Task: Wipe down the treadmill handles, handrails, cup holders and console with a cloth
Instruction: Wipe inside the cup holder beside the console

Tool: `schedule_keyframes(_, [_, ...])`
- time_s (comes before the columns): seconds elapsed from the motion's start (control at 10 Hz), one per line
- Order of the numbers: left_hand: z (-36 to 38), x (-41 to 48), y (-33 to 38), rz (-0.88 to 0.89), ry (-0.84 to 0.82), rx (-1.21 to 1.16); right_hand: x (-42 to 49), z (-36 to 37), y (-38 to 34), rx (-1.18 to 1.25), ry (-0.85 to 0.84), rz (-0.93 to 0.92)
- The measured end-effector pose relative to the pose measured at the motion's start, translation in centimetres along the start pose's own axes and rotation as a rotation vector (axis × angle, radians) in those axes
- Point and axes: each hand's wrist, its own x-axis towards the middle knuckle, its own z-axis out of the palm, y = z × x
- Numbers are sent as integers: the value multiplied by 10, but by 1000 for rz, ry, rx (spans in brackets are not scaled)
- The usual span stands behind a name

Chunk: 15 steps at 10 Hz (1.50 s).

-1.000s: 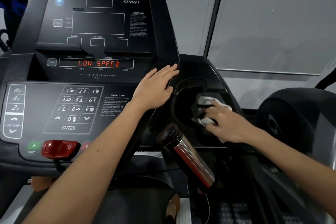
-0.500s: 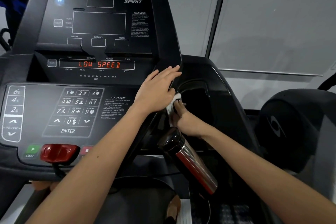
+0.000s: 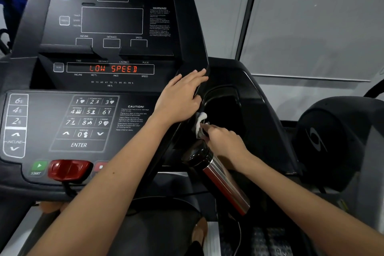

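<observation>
- Cloth: white and bunched. It is pinched in the curled fingers of the right hand and pressed to the left inner wall of the right-side cup holder, just below the rim.
- Left hand: laid flat, fingers straight, on the right edge of the console. Nothing is held; it is judged to serve as a brace.
- Step in hand: the cup-holder wall is judged to be under wiping. The floor of the well is lost in shadow.
- Method advised: the cloth is better spread over more fingertips, so that a wider band is covered. The rim is followed right round before the well is entered.
- Steel cylinder with black cap: set just beneath the right wrist. Whether bottle or grip cannot be told; a knock from the wrist is to be avoided.
- Display: "LOW SPEED" is shown. The red stop key lies close by the left forearm and is best left unpressed.
</observation>
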Motion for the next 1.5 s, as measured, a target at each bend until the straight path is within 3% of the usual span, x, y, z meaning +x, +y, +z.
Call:
schedule_keyframes(0.2, [1,0,0,-1,4,2,47,2,-10,278,44,155])
schedule_keyframes(0.3, [0,0,0,2,-1,0,59,2,-10,271,69,209])
schedule_keyframes(0.6, [0,0,-1,4,4,-3,-10,-1,-7,83,120,28])
schedule_keyframes(0.9, [-1,1,0,5,-1,-2,63,20,-18,372,66,222])
schedule_keyframes(1.0, [-2,0,0,1,-8,-15,54,17,-11,331,82,116])
schedule_keyframes(1.1, [-4,0,-1,4,-12,-18,18,7,2,153,-36,-84])
schedule_keyframes(1.2, [-3,-1,-2,14,-26,-16,-23,3,31,30,79,-257])
schedule_keyframes(1.3, [-3,-1,-3,19,-35,-10,-46,3,68,48,118,-226])
schedule_keyframes(1.5, [-2,-1,-2,18,-44,-1,-30,8,83,-122,135,104])
